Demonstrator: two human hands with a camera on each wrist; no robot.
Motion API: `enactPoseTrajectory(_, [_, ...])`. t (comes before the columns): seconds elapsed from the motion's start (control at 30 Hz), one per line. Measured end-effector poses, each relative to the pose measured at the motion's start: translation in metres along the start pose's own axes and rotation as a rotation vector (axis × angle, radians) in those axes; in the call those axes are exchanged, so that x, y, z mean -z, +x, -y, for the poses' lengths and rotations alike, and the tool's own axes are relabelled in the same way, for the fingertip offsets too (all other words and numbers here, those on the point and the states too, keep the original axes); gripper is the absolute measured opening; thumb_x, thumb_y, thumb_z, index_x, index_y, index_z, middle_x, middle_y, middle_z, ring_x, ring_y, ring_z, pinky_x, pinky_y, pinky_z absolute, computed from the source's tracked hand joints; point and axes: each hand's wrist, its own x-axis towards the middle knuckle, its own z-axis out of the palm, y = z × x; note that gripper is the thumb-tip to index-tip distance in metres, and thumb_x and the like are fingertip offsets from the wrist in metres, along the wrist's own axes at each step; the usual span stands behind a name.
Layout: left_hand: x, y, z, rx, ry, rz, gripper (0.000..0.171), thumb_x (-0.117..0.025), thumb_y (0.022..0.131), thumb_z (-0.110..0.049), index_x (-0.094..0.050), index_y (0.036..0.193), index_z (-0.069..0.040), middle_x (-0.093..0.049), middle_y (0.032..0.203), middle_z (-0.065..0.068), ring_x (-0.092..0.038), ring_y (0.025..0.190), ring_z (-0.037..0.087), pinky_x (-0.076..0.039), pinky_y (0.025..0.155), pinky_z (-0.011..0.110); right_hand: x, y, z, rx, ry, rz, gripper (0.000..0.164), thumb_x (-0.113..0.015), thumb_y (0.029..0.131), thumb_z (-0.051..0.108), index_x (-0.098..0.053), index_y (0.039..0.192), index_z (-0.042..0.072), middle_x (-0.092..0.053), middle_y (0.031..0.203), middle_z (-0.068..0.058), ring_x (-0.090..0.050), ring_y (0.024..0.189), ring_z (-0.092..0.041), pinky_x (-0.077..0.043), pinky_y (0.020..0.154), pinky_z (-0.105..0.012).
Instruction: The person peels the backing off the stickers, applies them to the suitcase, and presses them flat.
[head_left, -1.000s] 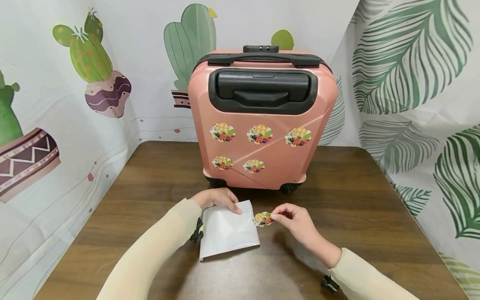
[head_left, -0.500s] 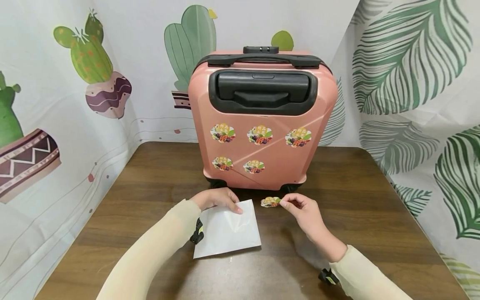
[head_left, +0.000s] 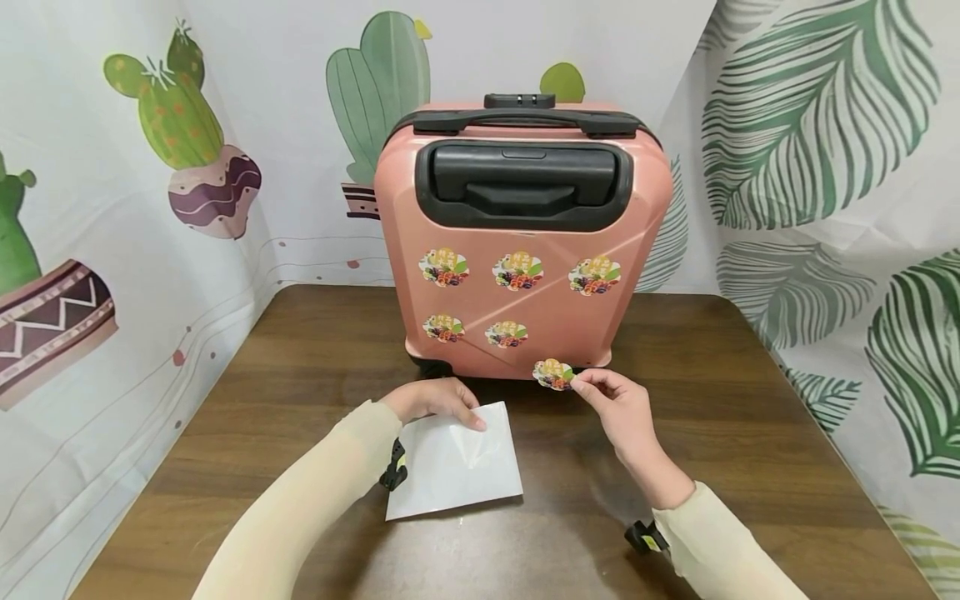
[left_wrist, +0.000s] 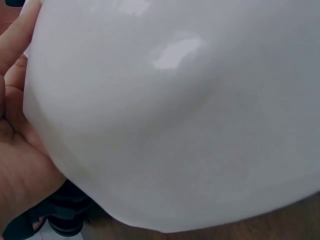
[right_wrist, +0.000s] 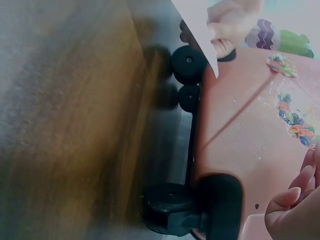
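Note:
Between thumb and fingers my right hand pinches the right edge of a fruit-print sticker, which overlaps the suitcase's lower edge in the head view. My left hand grips the top edge of a white glossy sheet, thumb on top. That sheet fills most of the left wrist view, with part of the left palm beside it. Behind both hands a pink suitcase stands upright. Its front bears three stickers in an upper row, such as the middle one, and two below, including the lower right one.
The suitcase stands at the back of a brown wooden table. Its black wheels show in the right wrist view, and a black handle recess sits near its top. Behind hangs a white cloth printed with cacti and leaves.
My right hand has carried the sticker up, away from the white sheet to the suitcase's lower edge. The left hand stays put; the sheet's near edge has shifted slightly left.

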Motion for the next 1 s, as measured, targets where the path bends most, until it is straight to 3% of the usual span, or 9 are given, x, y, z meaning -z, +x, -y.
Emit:
enactPoseTrajectory(0.13, [0.001, 0.001, 0.001, 0.000, 0.003, 0.002, 0.010, -0.077, 0.090, -0.016, -0.074, 0.081, -0.012, -0.067, 0.069, -0.010, -0.061, 0.064, 0.006, -0.051, 0.063, 0.023, 0.001, 0.003, 0.002, 0.009, 0.014, -0.027, 0.005, -0.074, 0.092, 0.005, -0.077, 0.089, 0.009, -0.067, 0.079, 0.025, -0.059, 0.076, 0.001, -0.049, 0.070, -0.016])
enactPoseTrajectory(0.37, [0.002, 0.002, 0.005, 0.006, 0.008, 0.008, 0.012, -0.077, 0.090, -0.016, -0.072, 0.079, -0.014, -0.067, 0.069, -0.009, -0.061, 0.065, 0.006, -0.051, 0.063, 0.023, 0.004, 0.010, 0.007, 0.042, 0.007, -0.098, 0.009, -0.074, 0.092, 0.005, -0.076, 0.094, -0.003, -0.068, 0.073, 0.028, -0.060, 0.075, 0.005, -0.049, 0.070, -0.014])
enactPoseTrajectory(0.7, [0.006, -0.001, 0.004, 0.002, -0.016, 0.013, 0.011, -0.076, 0.090, -0.016, -0.072, 0.080, -0.013, -0.067, 0.070, -0.009, -0.061, 0.065, 0.006, -0.052, 0.064, 0.023, 0.007, 0.020, 0.007, 0.021, -0.022, -0.136, 0.018, -0.074, 0.094, 0.014, -0.076, 0.098, -0.004, -0.067, 0.072, 0.030, -0.059, 0.078, 0.001, -0.048, 0.072, -0.016])
enactPoseTrajectory(1.0, [0.007, -0.001, 0.002, -0.009, -0.019, 0.020, 0.015, -0.075, 0.091, -0.014, -0.070, 0.077, -0.015, -0.066, 0.069, -0.009, -0.060, 0.064, 0.005, -0.051, 0.063, 0.023, 0.004, 0.027, 0.006, 0.047, 0.028, -0.173, 0.020, -0.076, 0.093, 0.013, -0.075, 0.097, -0.006, -0.067, 0.068, 0.028, -0.058, 0.070, 0.003, -0.047, 0.068, -0.016])
